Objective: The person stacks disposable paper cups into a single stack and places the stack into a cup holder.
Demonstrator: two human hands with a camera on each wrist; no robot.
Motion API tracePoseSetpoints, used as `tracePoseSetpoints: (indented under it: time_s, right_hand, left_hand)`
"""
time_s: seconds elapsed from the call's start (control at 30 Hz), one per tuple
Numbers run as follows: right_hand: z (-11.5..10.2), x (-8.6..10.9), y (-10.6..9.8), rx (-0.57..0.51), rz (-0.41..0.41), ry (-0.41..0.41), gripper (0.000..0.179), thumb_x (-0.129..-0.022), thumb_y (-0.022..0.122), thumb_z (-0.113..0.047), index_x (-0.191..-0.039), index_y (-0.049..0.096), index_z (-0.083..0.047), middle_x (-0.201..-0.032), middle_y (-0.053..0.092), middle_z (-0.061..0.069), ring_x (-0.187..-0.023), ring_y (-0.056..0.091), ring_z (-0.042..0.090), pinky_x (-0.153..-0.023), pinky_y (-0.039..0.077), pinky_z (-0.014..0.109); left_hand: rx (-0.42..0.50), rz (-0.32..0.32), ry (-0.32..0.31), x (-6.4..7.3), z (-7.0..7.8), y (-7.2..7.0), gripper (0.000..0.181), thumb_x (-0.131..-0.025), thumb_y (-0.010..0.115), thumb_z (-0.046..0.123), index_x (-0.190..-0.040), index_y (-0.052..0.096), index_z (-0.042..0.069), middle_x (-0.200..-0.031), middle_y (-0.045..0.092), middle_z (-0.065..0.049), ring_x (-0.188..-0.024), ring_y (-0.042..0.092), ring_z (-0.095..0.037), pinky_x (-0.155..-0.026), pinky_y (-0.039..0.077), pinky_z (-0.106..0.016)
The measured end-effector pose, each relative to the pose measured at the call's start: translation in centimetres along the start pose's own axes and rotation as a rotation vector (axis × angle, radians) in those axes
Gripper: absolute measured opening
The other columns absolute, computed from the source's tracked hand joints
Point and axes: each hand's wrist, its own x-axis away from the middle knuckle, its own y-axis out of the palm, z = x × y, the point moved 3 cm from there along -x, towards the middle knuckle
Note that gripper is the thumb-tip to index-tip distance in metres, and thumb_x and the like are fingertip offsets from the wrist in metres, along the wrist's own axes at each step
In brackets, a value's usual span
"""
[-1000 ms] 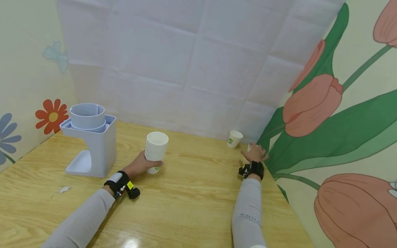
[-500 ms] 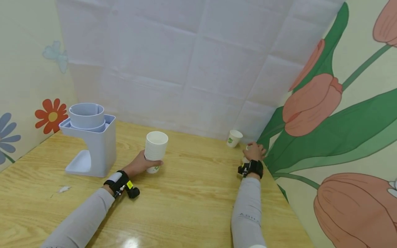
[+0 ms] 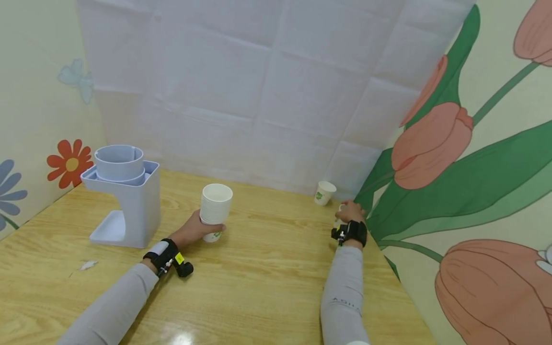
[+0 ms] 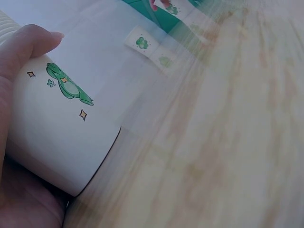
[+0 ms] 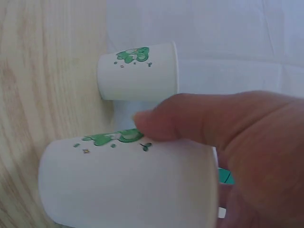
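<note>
My left hand [image 3: 192, 229] grips a stack of white paper cups [image 3: 215, 206] low on its side, the fingers curled round it. In the left wrist view, the lowest cup [image 4: 52, 123] carries a green cartoon print, with the thumb lying across it. Far right, my right hand [image 3: 351, 212] holds a single paper cup [image 5: 128, 183] near its rim, the thumb on its printed side. That cup stands upright, mostly covered by the hand in the head view. Another paper cup [image 3: 325, 193] stands beside it, apart, against the back sheet.
A pale blue stand [image 3: 142, 206] with a round holder on top and a tray at its foot is at the left of the wooden table [image 3: 258, 278]. A white sheet [image 3: 224, 96] hangs behind. A wall with painted tulips [image 3: 435, 143] borders the right side.
My right hand has drawn slightly nearer and to the left with its cup, away from the painted wall. My left hand and the stack of cups stay in place.
</note>
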Motion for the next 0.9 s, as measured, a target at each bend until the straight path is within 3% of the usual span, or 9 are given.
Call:
tracePoseSetpoints:
  time_s: [0.17,0.27,0.53,0.9]
  right_hand:
    - [-0.4,0.2,-0.4,-0.014,-0.031,-0.024,0.066,-0.091,0.065,-0.022,-0.145,0.043,0.008,-0.144,0.045,0.036,-0.13,0.042,0.054,-0.109,0.038,0.061]
    - [-0.7,0.3,-0.5,-0.044,-0.057,-0.032,0.069,-0.091,0.066,-0.024,-0.146,0.042,0.01,-0.145,0.046,0.035,-0.13,0.045,0.05,-0.109,0.039,0.059]
    - [-3.1,1.1,-1.7,0.0,-0.052,-0.125,0.075,-0.096,0.057,-0.026,-0.15,0.028,0.016,-0.15,0.035,0.04,-0.137,0.038,0.054,-0.113,0.035,0.06]
    - [-7.5,2.9,-3.9,-0.197,0.025,-0.343,0.074,-0.103,0.057,-0.035,-0.157,0.025,0.004,-0.16,0.026,0.032,-0.147,0.026,0.048,-0.117,0.028,0.063]
  left_hand:
    - [-0.001,-0.006,0.001,0.1,0.1,0.0,0.068,-0.092,0.075,0.017,-0.147,0.038,0.001,-0.14,0.052,-0.024,-0.131,0.05,-0.039,-0.111,0.039,-0.059]
    - [0.002,-0.005,-0.001,0.1,0.2,0.1,0.069,-0.091,0.076,0.017,-0.147,0.038,0.001,-0.14,0.052,-0.024,-0.131,0.05,-0.039,-0.111,0.039,-0.059]
    - [0.003,-0.006,0.005,0.2,0.2,0.1,0.068,-0.091,0.076,0.017,-0.146,0.039,0.001,-0.138,0.053,-0.024,-0.129,0.051,-0.038,-0.11,0.04,-0.058]
    - [-0.019,0.001,0.012,0.2,0.1,0.1,0.068,-0.091,0.076,0.018,-0.145,0.039,0.0,-0.138,0.053,-0.024,-0.129,0.051,-0.039,-0.11,0.041,-0.058]
